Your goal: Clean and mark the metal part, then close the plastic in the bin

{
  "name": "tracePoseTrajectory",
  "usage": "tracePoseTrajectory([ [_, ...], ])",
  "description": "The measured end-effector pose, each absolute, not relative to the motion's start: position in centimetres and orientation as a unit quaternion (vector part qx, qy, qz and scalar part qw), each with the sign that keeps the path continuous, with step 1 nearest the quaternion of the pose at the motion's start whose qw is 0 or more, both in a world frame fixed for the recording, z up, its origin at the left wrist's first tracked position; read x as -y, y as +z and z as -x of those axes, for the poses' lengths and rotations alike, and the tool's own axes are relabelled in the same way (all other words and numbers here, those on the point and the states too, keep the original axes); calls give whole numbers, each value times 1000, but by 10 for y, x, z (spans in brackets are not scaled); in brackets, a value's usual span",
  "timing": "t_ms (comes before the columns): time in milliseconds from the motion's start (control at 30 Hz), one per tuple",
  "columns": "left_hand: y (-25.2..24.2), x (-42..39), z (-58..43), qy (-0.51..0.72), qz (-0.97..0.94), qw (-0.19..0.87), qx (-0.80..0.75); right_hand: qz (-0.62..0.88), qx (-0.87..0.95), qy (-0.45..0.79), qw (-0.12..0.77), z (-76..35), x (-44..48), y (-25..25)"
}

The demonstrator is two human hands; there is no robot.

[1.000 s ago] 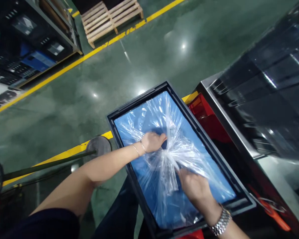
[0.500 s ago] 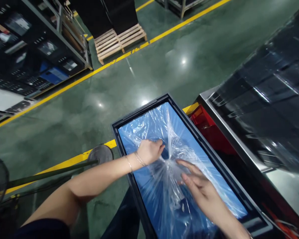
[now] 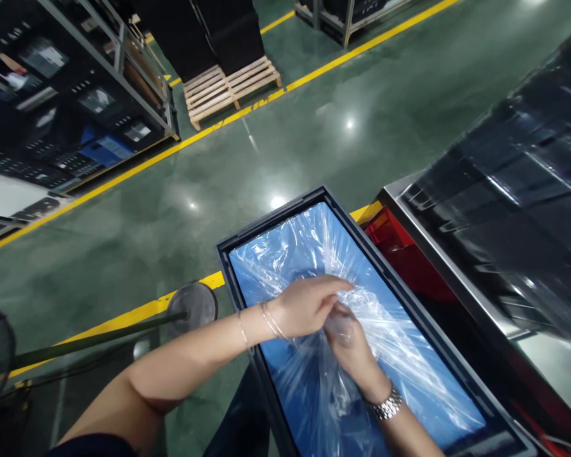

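A clear plastic bag [image 3: 278, 238] is gathered in the middle over blue contents inside a dark rectangular crate [image 3: 385, 266]. My left hand [image 3: 309, 304] reaches across the gather, its fingers bent over the bunched plastic and close to the other hand. Just below and to the right, my right hand [image 3: 349, 339] is closed round the bunched film, with some plastic lying over its fingers. Folds of film spread outward from both hands toward the crate walls. The hands partly hide the gathered neck.
Right of the crate are a red bin [image 3: 400, 247] and a metal-edged stand with dark, film-wrapped goods [image 3: 528, 197]. A fan's round base [image 3: 190, 310] stands at left. Beyond the floor lane are a wooden pallet [image 3: 233, 89] with black stacks and a rack [image 3: 118, 57].
My left hand has moved right, over the gather, its fingers reaching forward. My right hand, open beside the gather before, has closed on the bunched plastic. The view has shifted slightly.
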State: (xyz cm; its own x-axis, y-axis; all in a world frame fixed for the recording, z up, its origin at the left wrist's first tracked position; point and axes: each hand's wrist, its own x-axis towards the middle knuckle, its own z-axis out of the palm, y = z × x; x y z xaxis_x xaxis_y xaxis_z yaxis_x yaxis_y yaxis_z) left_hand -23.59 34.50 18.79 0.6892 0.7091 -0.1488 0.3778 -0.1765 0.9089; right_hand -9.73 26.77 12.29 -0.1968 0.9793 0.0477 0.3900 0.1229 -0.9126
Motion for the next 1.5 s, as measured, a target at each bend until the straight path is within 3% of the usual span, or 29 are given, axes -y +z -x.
tracePoseTrajectory([
  [100, 167, -341, 243, 23, -855, 396, -334, 472, 637, 473, 384, 87, -272, 133],
  [300, 142, -326, 250, 163, -793, 461, -363, 503, 413, 651, 392, 71, -277, 134],
  [567, 182, -325, 242, -102, -825, 330, -448, 609, 330, 621, 367, 81, -279, 136],
  [633, 184, -315, 241, -73, -833, 295, -462, 633, 316, 616, 347, 84, -280, 141],
  [767, 171, -278, 236, 128, -855, 212, -455, 632, 313, 634, 317, 81, -283, 148],
  [900, 163, -252, 235, 216, -830, 268, -438, 599, 398, 640, 271, 71, -276, 146],
  [1000, 161, -259, 242, 264, -806, 310, -429, 545, 537, 585, 269, 65, -268, 146],
  [1100, 154, -278, 246, 310, -783, 323, -431, 493, 696, 435, 288, 64, -265, 153],
  [1167, 146, -289, 245, 273, -781, 367, -425, 464, 770, 339, 278, 65, -266, 159],
  [1300, 136, -295, 237, 173, -763, 440, -442, 453, 826, 228, 247, 68, -267, 160],
  [1500, 137, -283, 226, 204, -723, 416, -513, 493, 821, 114, 265, 69, -259, 144],
])
